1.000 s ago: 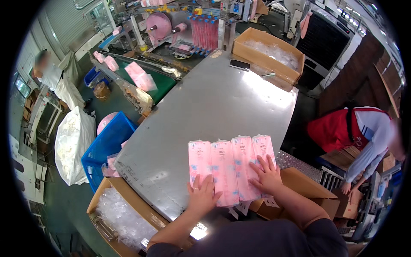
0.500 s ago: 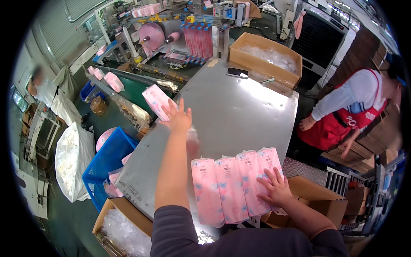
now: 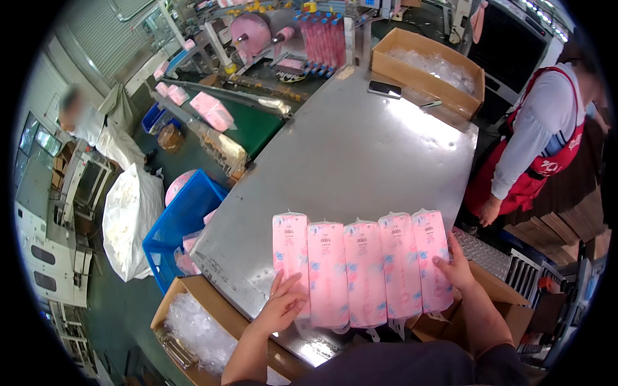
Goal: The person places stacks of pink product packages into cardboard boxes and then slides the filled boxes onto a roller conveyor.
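Observation:
Several pink tissue packs (image 3: 365,275) with blue flower prints stand side by side in a row at the near edge of the metal table (image 3: 335,151). My left hand (image 3: 282,307) rests at the row's left end, its fingers extended over the lower part of the leftmost pack (image 3: 291,239). At the other end, my right hand (image 3: 456,265) grips the rightmost pack (image 3: 432,257) by its outer side. The right thumb lies on the pack's face, while the other fingers are partly hidden along its edge.
Left of the table are a blue crate (image 3: 183,235) and a carton of clear film (image 3: 199,328). An open carton (image 3: 479,321) sits below my right hand. Farther off are a film-filled carton (image 3: 428,67), a phone (image 3: 384,89), a conveyor (image 3: 254,128) and a co-worker (image 3: 537,141).
My left hand has come back from the far left of the table to the row. Another pack now stands at its left end. My right hand has shifted to the row's right side.

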Motion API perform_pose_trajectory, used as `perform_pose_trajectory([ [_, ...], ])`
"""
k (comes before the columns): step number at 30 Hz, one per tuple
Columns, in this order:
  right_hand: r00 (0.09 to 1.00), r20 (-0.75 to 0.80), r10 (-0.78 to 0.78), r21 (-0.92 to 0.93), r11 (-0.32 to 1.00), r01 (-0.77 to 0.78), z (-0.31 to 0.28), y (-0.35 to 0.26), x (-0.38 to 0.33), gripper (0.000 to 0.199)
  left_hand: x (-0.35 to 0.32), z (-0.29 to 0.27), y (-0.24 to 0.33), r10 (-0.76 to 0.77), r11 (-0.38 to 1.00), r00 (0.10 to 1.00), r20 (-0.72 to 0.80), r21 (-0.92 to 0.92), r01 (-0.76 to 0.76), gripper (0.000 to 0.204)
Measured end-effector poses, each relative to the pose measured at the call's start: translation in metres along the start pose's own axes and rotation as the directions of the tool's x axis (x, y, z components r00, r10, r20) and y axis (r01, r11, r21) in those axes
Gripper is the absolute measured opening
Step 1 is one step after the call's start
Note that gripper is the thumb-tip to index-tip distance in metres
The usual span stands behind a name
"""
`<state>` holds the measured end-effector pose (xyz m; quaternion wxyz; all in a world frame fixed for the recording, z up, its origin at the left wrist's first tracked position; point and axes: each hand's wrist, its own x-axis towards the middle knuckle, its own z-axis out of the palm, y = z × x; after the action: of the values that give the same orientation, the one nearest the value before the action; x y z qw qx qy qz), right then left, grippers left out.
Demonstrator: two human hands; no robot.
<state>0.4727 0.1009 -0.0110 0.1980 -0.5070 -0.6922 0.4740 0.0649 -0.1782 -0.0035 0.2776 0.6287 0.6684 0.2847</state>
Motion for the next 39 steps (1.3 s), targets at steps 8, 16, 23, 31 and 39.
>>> perform_pose_trajectory([
  [8, 0.749, 0.628, 0.213, 0.748, 0.101, -0.656, 0.019, 0.046, 0.016, 0.056, 0.048, 0.049, -0.062, -0.635, -0.061, 0.769, 0.074, -0.997, 0.046, 0.058],
  [16, 0.834, 0.537, 0.124, 0.829, 0.103, -0.55, -0.008, 0.05, -0.001, 0.046, 0.077, 0.083, -0.021, -0.521, -0.044, 0.847, 0.101, -0.995, 0.092, 0.06],
  [23, 0.923, 0.355, 0.147, 0.88, 0.281, -0.383, -0.24, 0.063, -0.119, 0.046, 0.142, 0.088, 0.165, -0.006, 0.174, 0.924, 0.381, -0.91, 0.376, 0.061],
  [31, 0.824, 0.269, 0.498, 0.764, 0.41, -0.498, -0.355, 0.15, -0.311, 0.044, 0.172, 0.291, 0.226, 0.199, 0.556, 0.565, 0.801, -0.567, 0.608, 0.062],
  [39, 0.743, 0.081, 0.665, -0.305, 0.726, -0.616, -0.213, 0.353, -0.287, 0.057, 0.172, 0.35, 0.233, 0.113, 0.775, 0.444, 0.889, 0.2, -0.599, 0.105],
])
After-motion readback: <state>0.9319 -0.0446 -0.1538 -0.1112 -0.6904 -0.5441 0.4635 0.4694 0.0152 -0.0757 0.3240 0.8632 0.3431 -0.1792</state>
